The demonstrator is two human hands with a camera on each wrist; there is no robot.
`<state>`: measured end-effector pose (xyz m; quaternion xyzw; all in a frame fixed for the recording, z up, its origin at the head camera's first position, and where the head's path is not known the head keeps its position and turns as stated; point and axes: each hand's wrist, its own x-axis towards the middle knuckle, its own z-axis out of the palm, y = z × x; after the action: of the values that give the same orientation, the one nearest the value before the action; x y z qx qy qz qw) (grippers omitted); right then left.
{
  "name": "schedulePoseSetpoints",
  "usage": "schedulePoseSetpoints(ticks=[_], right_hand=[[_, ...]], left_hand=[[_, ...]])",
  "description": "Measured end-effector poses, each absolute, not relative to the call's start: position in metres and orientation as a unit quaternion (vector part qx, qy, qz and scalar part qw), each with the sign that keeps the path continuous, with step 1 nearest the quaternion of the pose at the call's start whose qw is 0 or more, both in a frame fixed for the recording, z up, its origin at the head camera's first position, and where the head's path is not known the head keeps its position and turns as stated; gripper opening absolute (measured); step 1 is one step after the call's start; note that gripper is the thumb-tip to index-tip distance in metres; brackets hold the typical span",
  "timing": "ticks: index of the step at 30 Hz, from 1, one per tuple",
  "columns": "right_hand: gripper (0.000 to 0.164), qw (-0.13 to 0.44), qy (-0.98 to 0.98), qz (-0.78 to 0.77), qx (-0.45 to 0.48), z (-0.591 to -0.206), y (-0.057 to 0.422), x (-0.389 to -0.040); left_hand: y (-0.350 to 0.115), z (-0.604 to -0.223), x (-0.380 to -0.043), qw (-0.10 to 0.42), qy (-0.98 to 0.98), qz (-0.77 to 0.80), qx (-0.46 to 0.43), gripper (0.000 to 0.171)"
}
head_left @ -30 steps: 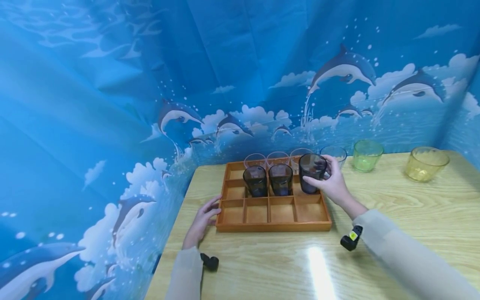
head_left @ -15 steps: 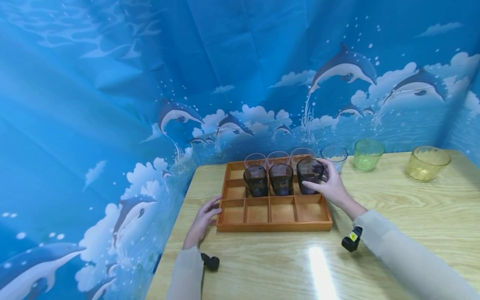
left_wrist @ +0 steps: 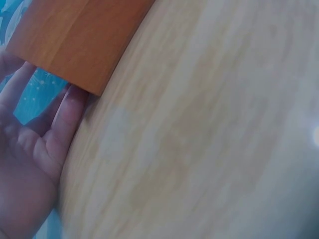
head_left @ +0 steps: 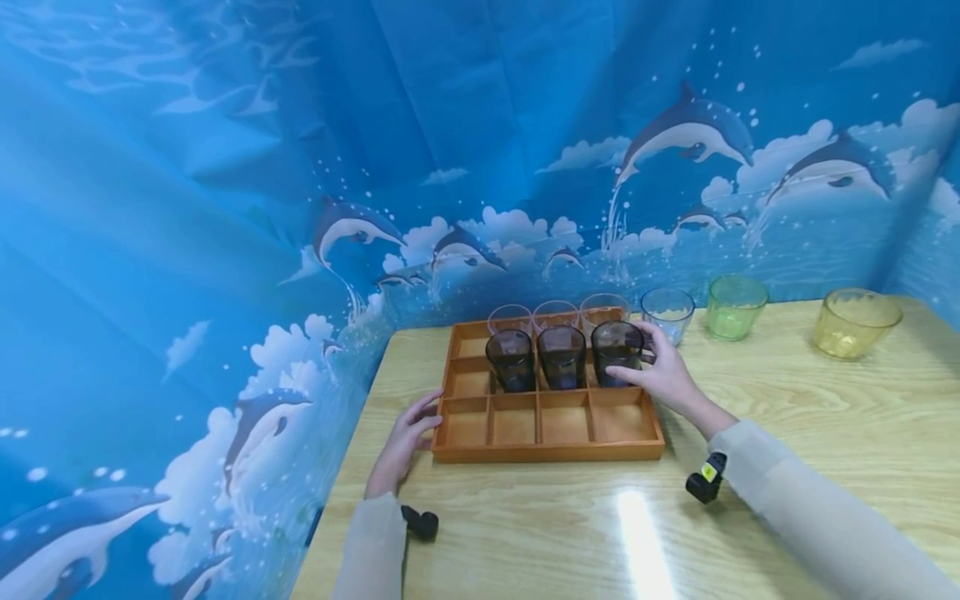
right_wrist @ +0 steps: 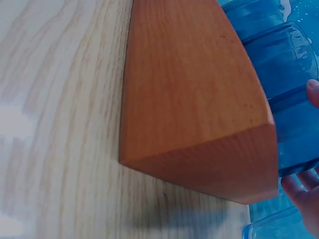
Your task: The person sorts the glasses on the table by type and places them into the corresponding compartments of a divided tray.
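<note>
A brown wooden tray (head_left: 547,453) divided into several compartments lies on the table. My right hand (head_left: 667,375) grips a dark tinted glass (head_left: 609,357) with thumb and fingers at its sides. That glass stands upright in the middle row's right-end compartment. To its left, a second dark glass (head_left: 562,357) and a third dark glass (head_left: 512,360) stand in the same row. My left hand (head_left: 405,437) touches the tray's left side. In the left wrist view, its extended fingers (left_wrist: 70,109) lie against the tray's end wall (left_wrist: 84,45).
Pale clear glasses, one of them a pinkish glass (head_left: 555,312), stand along the tray's back row. Right of the tray are a bluish glass (head_left: 667,310), a green glass (head_left: 737,310) and a yellow glass (head_left: 855,325). A blue dolphin-print curtain (head_left: 480,167) hangs behind the table.
My right hand has lowered the dark glass and moved it slightly left, lining it up with the other two. The left hand has stayed at the tray's side.
</note>
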<state>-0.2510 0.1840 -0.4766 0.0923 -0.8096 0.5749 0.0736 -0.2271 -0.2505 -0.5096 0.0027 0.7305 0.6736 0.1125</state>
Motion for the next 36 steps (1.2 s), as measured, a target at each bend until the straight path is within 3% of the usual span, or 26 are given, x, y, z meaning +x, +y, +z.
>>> schedulePoseSetpoints(ticks=[9,18,26,36], right_hand=[[0.085,0.067,-0.820,0.560,0.095,-0.481,0.192,-0.249],[0.058,0.137,-0.816,0.552,0.101,-0.487,0.201,-0.242],[0.044,0.191,-0.805,0.550,0.110,-0.474,0.210,-0.227],[0.067,0.191,-0.812,0.551,-0.009,-0.491,0.235,-0.247]], left_hand=[[-0.248,-0.496,-0.224,0.120,0.734,0.668,-0.002,0.050],[-0.249,-0.499,-0.225,0.123,0.735,0.667,0.000,0.050],[-0.248,-0.499,-0.224,0.123,0.731,0.671,0.006,0.052],[-0.249,-0.502,-0.224,0.120,0.728,0.675,0.012,0.051]])
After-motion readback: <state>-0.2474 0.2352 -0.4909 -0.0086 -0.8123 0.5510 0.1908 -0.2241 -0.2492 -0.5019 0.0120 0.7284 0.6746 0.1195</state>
